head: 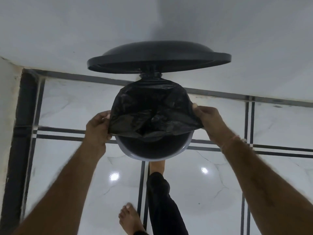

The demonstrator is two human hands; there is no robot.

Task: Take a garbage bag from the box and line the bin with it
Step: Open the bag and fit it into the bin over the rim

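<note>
Head view, looking down: nearest the camera a bare foot point(130, 217) stands on the tiled floor point(211, 192), while the other foot point(156, 166), ahead of it, reaches under the near side of the bin point(152, 157), apparently pressing a pedal to hold the lid up. The bin sits between the two hands, its pale near rim bare. The left hand point(97, 128) and the right hand point(209, 119) each grip an edge of the black garbage bag point(150, 107), fingers curled round the plastic, pulling its mouth wide across the opening. Beyond the hands the bag already drapes over the far rim, so the near rim seems the part left to cover. Farther still, the black lid point(159, 55) stands raised against the white wall point(67, 31).
</note>
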